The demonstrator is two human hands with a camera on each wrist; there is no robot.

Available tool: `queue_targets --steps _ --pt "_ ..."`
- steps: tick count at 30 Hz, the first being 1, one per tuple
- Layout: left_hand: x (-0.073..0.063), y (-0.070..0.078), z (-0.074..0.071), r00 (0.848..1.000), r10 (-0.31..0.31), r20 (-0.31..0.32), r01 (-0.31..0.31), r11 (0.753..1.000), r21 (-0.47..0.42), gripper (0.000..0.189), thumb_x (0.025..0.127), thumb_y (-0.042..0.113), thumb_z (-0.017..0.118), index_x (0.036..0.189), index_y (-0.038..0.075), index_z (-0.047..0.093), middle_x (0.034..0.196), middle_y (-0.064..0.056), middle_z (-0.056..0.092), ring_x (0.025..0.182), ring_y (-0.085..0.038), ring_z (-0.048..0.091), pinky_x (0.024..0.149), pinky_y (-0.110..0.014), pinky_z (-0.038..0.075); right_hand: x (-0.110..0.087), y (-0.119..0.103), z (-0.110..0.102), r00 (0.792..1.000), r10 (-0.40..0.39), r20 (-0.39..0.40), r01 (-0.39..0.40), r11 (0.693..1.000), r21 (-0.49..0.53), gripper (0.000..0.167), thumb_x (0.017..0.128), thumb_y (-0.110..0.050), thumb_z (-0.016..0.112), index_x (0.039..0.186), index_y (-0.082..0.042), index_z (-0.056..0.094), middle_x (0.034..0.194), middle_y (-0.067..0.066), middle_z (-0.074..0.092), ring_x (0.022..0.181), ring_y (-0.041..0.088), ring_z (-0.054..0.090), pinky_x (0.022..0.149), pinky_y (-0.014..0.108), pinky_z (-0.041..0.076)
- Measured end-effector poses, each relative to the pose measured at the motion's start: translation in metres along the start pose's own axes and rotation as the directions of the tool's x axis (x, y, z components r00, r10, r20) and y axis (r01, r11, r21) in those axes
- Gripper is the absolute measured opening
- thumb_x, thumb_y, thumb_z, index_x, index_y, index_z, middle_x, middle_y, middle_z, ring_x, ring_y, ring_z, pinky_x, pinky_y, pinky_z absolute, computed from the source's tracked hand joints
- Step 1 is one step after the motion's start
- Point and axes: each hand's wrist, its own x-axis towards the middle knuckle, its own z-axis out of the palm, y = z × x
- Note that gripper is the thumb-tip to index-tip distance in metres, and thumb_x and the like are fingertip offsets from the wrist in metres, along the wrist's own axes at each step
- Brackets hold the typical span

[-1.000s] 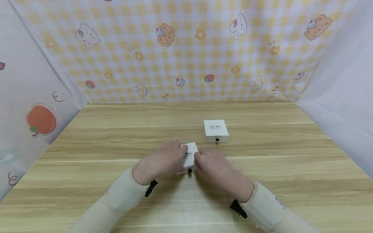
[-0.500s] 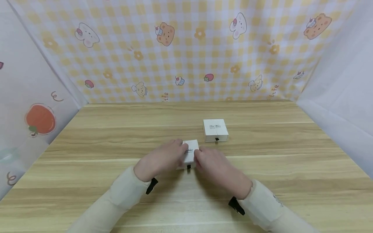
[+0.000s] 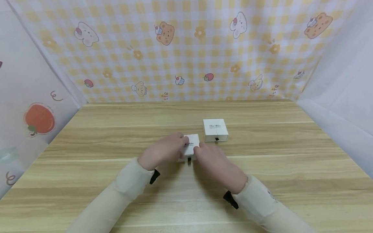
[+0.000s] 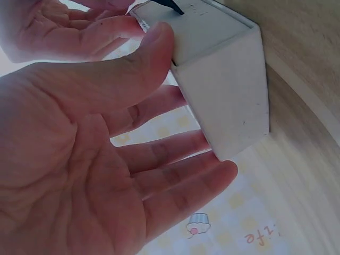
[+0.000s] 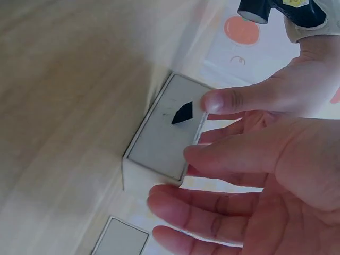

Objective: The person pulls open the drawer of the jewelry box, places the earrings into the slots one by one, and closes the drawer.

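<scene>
A small white drawer box (image 3: 191,144) with dark lettering on its lid sits on the table between my two hands. My left hand (image 3: 166,149) holds its left side, thumb at a front corner and fingers on the top edge in the left wrist view. From the other side my right hand (image 3: 218,165) holds the box, thumb and fingertips along its edge and side. A black pull tab (image 5: 183,113) sticks out of the box's front face. Just behind and to the right stands a matching white box (image 3: 215,128), untouched.
The wood-grain table (image 3: 87,181) runs back to a yellow checked cloth (image 3: 186,51) with cartoon prints. White cloth closes off both sides. A dark strap with a camera shows at each wrist.
Both hands have moved away from me with the box, which has slid forward and turned straighter, closer to the second box. The second box has stayed in place.
</scene>
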Motion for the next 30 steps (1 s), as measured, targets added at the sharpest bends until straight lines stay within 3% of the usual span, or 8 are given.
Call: queue_targets --steps 5,10,13,20,30 --pt "0.009 -0.007 0.000 0.998 -0.049 0.033 0.050 0.998 -0.033 0.031 0.081 0.012 0.071 0.108 0.005 0.058 0.091 -0.003 0.053 0.078 -0.016 0.048 0.070 -0.029 0.042 0.004 -0.002 -0.004 0.998 0.007 0.057 -0.004 0.999 -0.047 0.009 0.083 0.004 0.060 0.090 0.000 0.064 0.080 0.011 0.056 0.061 0.017 0.047 0.051 0.031 0.046" --pt "0.017 -0.013 -0.001 0.995 -0.081 0.053 0.085 0.994 -0.073 0.038 0.085 0.014 0.066 0.119 0.004 0.055 0.110 -0.006 0.056 0.088 -0.017 0.050 0.080 -0.031 0.044 0.008 -0.002 -0.007 0.985 0.037 0.170 -0.027 0.998 -0.060 0.032 0.088 0.000 0.055 0.119 0.005 0.057 0.095 0.015 0.056 0.068 0.018 0.049 0.055 0.030 0.049" --pt "0.022 -0.018 0.000 0.993 -0.095 0.064 0.101 0.989 -0.104 0.040 0.087 0.015 0.064 0.124 0.004 0.053 0.119 -0.008 0.054 0.093 -0.018 0.050 0.085 -0.032 0.045 0.011 -0.001 -0.008 0.974 0.056 0.217 -0.046 0.998 -0.051 0.040 0.090 -0.001 0.052 0.129 0.006 0.049 0.105 0.017 0.055 0.074 0.020 0.051 0.059 0.032 0.052" --pt "0.034 -0.029 0.000 0.994 -0.098 0.055 0.105 0.986 -0.131 0.042 0.087 0.018 0.064 0.124 0.003 0.052 0.127 -0.011 0.052 0.110 -0.022 0.050 0.099 -0.038 0.041 0.018 0.006 -0.005 0.969 0.068 0.236 -0.065 0.998 -0.021 0.047 0.090 0.000 0.051 0.135 0.006 0.042 0.114 0.020 0.051 0.083 0.022 0.053 0.062 0.033 0.052" --pt "0.043 -0.036 0.000 0.993 -0.109 0.046 0.116 0.967 -0.225 0.034 0.090 0.017 0.060 0.121 0.005 0.052 0.124 -0.008 0.051 0.108 -0.020 0.048 0.097 -0.036 0.040 0.026 0.016 -0.001 0.977 0.066 0.203 -0.077 0.996 0.044 0.045 0.092 -0.007 0.051 0.133 0.008 0.043 0.112 0.019 0.052 0.075 0.020 0.052 0.061 0.033 0.051"
